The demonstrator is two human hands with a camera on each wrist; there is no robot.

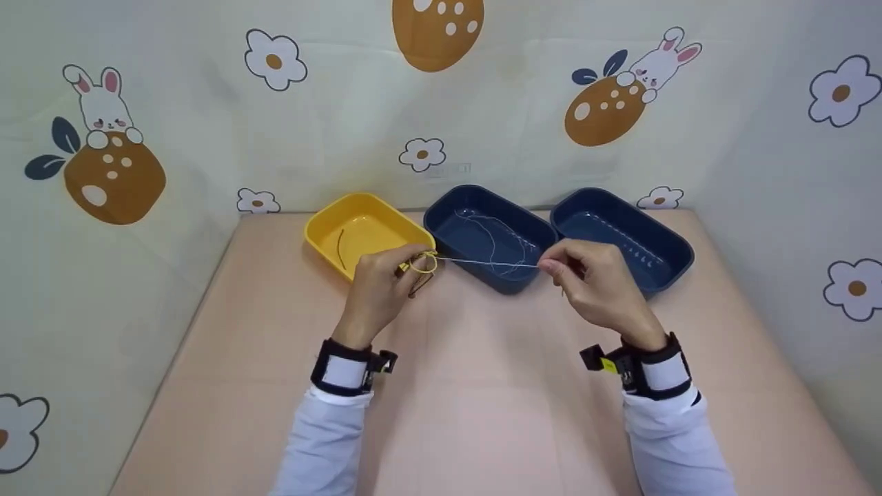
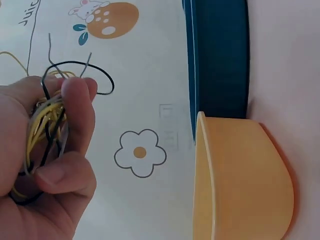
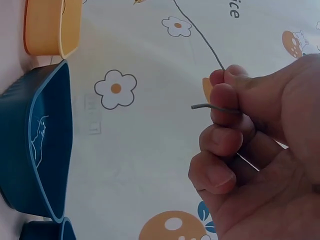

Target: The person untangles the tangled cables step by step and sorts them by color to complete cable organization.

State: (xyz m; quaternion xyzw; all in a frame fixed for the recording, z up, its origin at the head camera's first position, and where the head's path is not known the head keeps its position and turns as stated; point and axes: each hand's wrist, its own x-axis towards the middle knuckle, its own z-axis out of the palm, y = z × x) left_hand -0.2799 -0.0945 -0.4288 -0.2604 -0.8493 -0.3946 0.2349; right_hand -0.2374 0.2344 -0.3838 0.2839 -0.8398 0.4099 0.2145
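Observation:
My left hand (image 1: 379, 282) grips a tangled bundle of thin yellow, black and grey wires (image 2: 45, 125), its fingers curled around them. A yellow loop (image 1: 424, 263) and a dark loop stick out of that grip. From the bundle a pale grey wire (image 1: 489, 262) runs straight across to my right hand (image 1: 599, 282). There the thumb and index finger pinch it, and in the right wrist view a short grey end (image 3: 215, 107) pokes out past the fingers. Both hands are raised over the front edges of the bins.
Behind the left hand stands a yellow bin (image 1: 324, 238) with a dark wire in it. Beside it, a middle blue bin (image 1: 448, 241) contains loose pale wires. Another blue bin (image 1: 672, 258) is on the right. A patterned cloth wall (image 1: 344, 138) rises behind the pink tabletop (image 1: 475, 386).

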